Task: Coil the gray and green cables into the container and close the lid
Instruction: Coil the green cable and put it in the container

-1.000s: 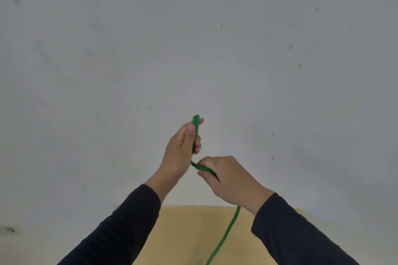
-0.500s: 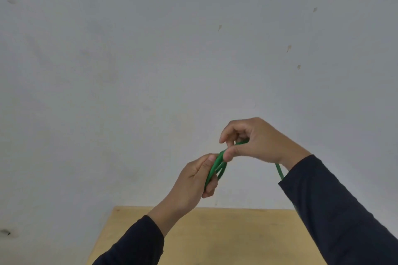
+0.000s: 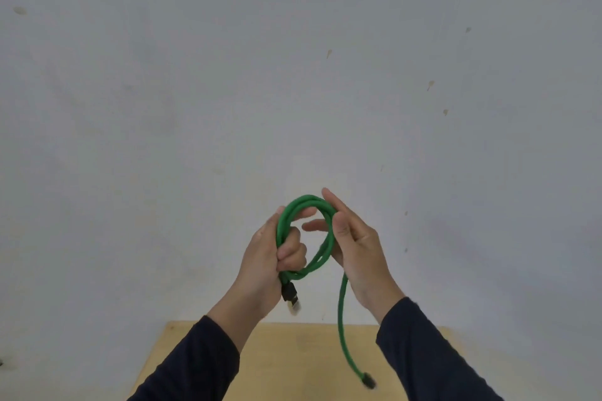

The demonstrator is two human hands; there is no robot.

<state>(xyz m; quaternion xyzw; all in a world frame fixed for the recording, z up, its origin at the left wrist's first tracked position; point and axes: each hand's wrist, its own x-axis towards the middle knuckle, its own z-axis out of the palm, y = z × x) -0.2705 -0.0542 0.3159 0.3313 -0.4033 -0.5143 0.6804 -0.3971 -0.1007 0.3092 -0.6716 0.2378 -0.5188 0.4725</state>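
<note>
Since half a second earlier the green cable (image 3: 308,238) had grown into loops above the bench (image 3: 293,365), left hand (image 3: 270,257) clamped on them, right hand (image 3: 355,247) lying open against them, so I judged the hanging tail needed feeding in evenly.

Bare indoor room of unclear kind, a plain grey wall (image 3: 163,107) showing small marks, a light wooden table (image 3: 293,361) standing against it

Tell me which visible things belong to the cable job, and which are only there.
For the job:
- green cable, partly coiled
- left hand, gripping the coil
- right hand, guiding the loop

Only there:
- wooden table
- gray wall
</note>
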